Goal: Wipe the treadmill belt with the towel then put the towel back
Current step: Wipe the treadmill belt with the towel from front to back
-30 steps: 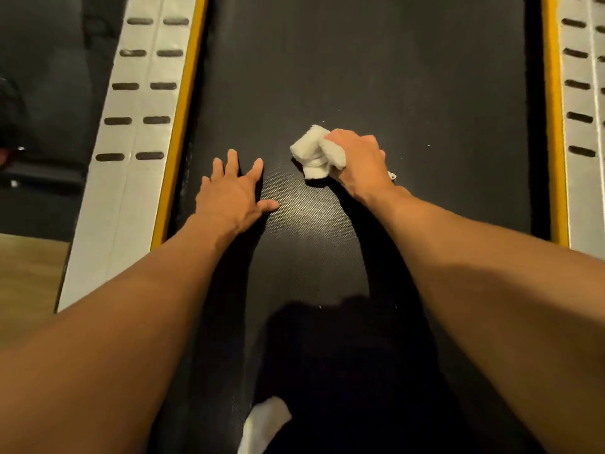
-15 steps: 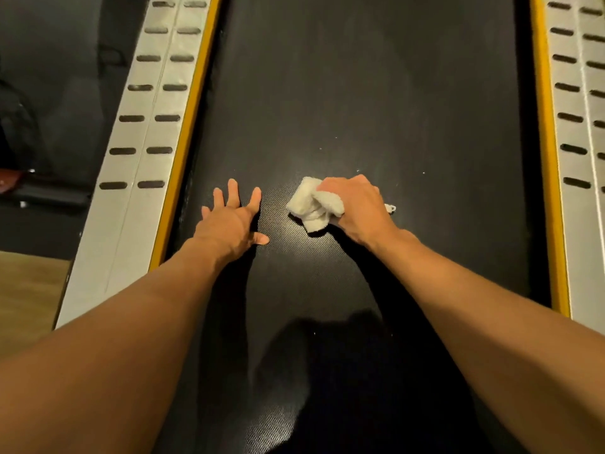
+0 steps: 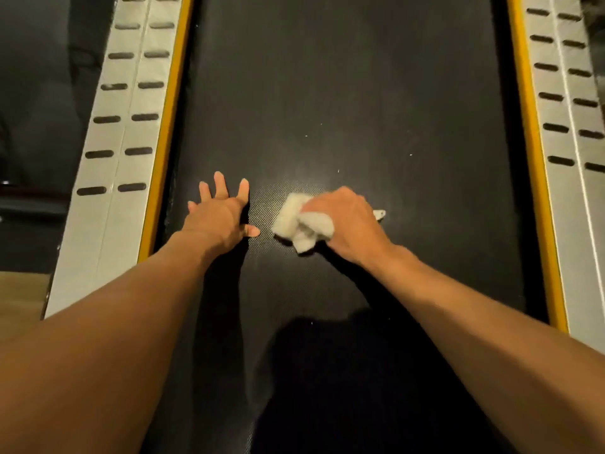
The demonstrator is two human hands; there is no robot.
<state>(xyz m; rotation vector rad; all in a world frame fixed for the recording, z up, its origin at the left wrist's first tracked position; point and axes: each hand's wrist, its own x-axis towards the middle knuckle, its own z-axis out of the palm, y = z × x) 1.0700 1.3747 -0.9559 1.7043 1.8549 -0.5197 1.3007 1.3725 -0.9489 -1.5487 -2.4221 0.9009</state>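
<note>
On the black treadmill belt (image 3: 343, 93), roughly mid-width and at arm's reach, your right hand (image 3: 347, 224) presses a bunched white towel (image 3: 302, 224) flat to the surface. Fingers curled down over the cloth, knuckles up; the grip looks closed around the wad, with most of the towel spilling out on the left side of the hand and one small corner poking out on the right. Towel touches the belt.

Your left hand (image 3: 219, 217) lies palm down on the belt, just left of the towel and apart from it. Fingers spread wide and straight, pointing to the far end, thumb angled toward the towel. It holds nothing. It sits close to the belt's left edge.

Both forearms are bare and reach in from the near corners.

Belt surface: dark, finely textured where the light catches it between the two hands. A few tiny pale specks dot it beyond and to the right of the right hand.

Flanking the belt, a yellow edge strip (image 3: 167, 126) runs along the left side, with a pale grey side rail (image 3: 121, 136) outside it carrying paired dark slots. The right side rail (image 3: 569, 132) matches it, with its own yellow strip. Dark floor lies left of the left rail; a patch of wood-toned floor (image 3: 19, 290) shows at the near left.

A dark shadow falls across the near middle of the belt.
</note>
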